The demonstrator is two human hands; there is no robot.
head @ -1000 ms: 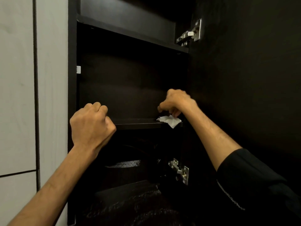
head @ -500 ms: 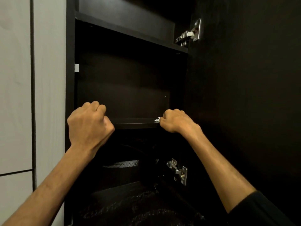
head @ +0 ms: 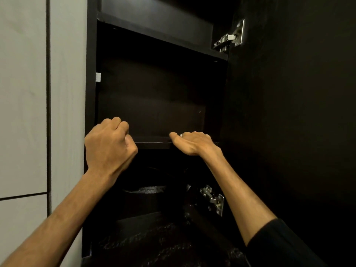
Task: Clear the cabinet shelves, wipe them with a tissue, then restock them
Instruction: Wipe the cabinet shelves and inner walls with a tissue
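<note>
The left hand (head: 109, 145) is curled over the front edge of the dark shelf (head: 154, 144), gripping it. The right hand (head: 192, 143) lies flat on the shelf's right end, pressing down a tissue (head: 181, 135) (only a white sliver shows).

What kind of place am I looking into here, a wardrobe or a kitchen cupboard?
Most likely the inside of a tall dark wood cabinet in a home; which room, I cannot tell. You can see a shelf under both hands, a metal door hinge on the open door, and pale panels alongside.
</note>
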